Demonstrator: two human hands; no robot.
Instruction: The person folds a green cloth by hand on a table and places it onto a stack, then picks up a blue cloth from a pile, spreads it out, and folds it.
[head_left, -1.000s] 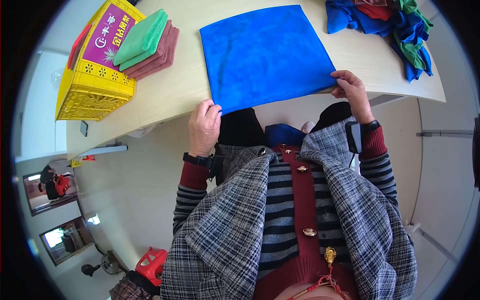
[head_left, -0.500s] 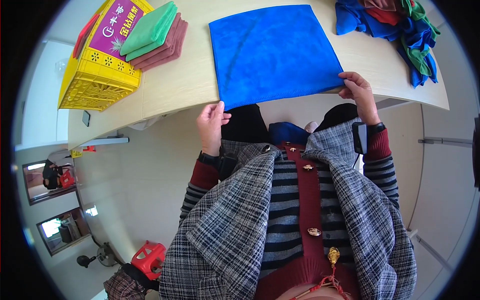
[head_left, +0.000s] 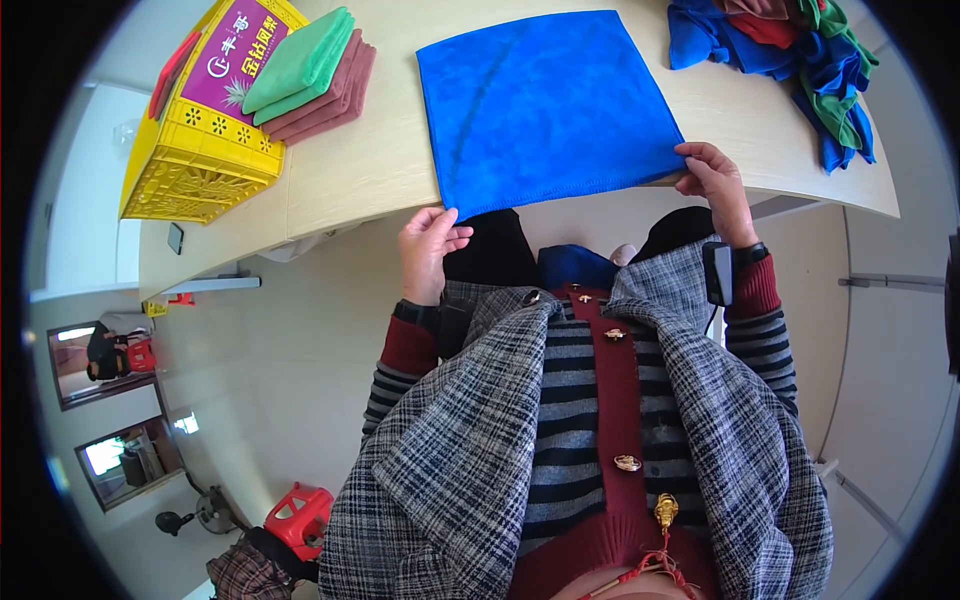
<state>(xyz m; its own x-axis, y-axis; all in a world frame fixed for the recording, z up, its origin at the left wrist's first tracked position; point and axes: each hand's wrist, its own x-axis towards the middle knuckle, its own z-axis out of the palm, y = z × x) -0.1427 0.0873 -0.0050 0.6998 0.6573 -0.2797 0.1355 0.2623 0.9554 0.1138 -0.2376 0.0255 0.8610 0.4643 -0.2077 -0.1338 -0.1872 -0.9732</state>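
Observation:
A blue cloth [head_left: 550, 110] lies spread out on the pale table, its near edge reaching over the table's front edge. My left hand [head_left: 430, 245] pinches the cloth's near left corner between thumb and finger. At the near right corner, my right hand [head_left: 717, 185] has hold of the cloth in the same way. A faint dark crease runs down the cloth's left part.
Folded green cloths [head_left: 300, 65] rest on folded brownish-pink cloths [head_left: 325, 100], beside a yellow plastic crate [head_left: 200, 175] at the left. A heap of crumpled cloths [head_left: 790, 50] lies at the far right. A phone [head_left: 176, 238] sits near the table's left end.
My left hand has shifted slightly to the right along the near left corner. The cloth and my right hand have hardly moved.

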